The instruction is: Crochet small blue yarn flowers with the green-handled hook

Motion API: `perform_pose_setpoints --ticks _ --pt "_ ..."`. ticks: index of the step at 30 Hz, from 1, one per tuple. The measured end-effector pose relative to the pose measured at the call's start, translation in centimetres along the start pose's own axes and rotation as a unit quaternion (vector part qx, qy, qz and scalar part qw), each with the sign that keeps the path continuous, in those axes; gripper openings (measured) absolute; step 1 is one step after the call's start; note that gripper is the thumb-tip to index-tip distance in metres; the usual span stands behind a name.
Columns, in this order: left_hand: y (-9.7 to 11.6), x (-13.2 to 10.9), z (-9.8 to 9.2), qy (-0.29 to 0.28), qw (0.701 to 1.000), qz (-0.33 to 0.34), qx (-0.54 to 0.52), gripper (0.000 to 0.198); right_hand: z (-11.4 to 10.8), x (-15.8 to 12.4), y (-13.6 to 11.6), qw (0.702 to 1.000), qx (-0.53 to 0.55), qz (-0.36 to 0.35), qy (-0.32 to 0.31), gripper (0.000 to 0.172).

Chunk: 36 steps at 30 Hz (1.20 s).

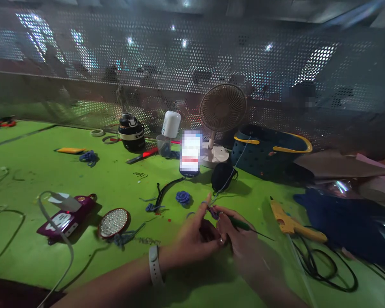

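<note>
My left hand (195, 235) is closed, its thumb and fingers pinching a small purple-blue crochet piece (213, 212). In my right hand (244, 244) is a crochet hook (239, 222) with a green handle; its thin end sticks out to the right, and its tip is hidden at the crochet work. A light blue yarn strand (232, 171) runs from the crochet piece up past a dark ball (221, 176) to a dark blue basket (259, 158) with yellow handles. Just beyond my left hand lies a blue crocheted rosette (182, 197).
On the green table (115, 179) stand a lit phone (191, 152), a fan (223, 107) and a black bottle (132, 134). To the right lies a yellow glue gun (295, 226) with coiled cable. A purple power bank (67, 218) and a studded round disc (114, 223) lie left.
</note>
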State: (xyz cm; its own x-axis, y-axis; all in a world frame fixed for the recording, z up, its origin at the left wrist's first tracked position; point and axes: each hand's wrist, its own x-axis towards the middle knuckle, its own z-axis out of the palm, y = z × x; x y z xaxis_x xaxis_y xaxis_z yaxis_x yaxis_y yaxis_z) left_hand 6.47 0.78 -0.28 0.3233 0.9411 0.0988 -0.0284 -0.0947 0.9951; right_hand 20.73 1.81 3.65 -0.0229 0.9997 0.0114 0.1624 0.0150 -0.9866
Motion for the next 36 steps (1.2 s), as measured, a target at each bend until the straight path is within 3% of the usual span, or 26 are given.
perform_pose_setpoints --ticks 3,6,11,14,18,23,29,36 --pt "1.0 -0.2 -0.6 -0.016 1.0 -0.013 0.021 0.106 -0.3 -0.1 -0.5 1.0 -0.009 0.0 -0.014 0.053" --pt "1.7 -0.2 -1.2 0.016 0.999 -0.022 0.029 0.102 -0.7 -0.1 -1.4 0.999 -0.03 -0.013 -0.03 0.048" --pt "1.0 0.4 -1.2 0.028 0.99 -0.02 -0.136 0.09 -1.1 -0.3 -2.3 0.997 -0.054 -0.006 -0.052 0.037" --pt "0.2 0.7 -1.0 0.043 0.981 -0.003 -0.188 0.091 -1.0 -0.4 -1.7 0.996 -0.064 -0.016 -0.056 0.037" --pt "-0.1 0.9 -1.0 0.075 0.978 0.008 -0.192 0.083 -0.2 -0.2 0.1 0.999 -0.044 -0.019 -0.016 0.044" --pt "-0.1 1.0 -1.1 0.069 0.97 -0.001 -0.233 0.08 0.1 -0.3 0.5 0.999 -0.043 -0.031 0.007 0.045" --pt "0.4 1.0 -1.1 0.073 0.962 -0.01 -0.262 0.088 -0.4 -0.5 -0.7 0.998 -0.05 -0.027 0.0 0.038" --pt "1.4 1.1 -1.1 0.09 0.946 -0.034 -0.309 0.079 -0.2 -0.6 2.2 0.997 -0.005 -0.081 -0.005 0.024"
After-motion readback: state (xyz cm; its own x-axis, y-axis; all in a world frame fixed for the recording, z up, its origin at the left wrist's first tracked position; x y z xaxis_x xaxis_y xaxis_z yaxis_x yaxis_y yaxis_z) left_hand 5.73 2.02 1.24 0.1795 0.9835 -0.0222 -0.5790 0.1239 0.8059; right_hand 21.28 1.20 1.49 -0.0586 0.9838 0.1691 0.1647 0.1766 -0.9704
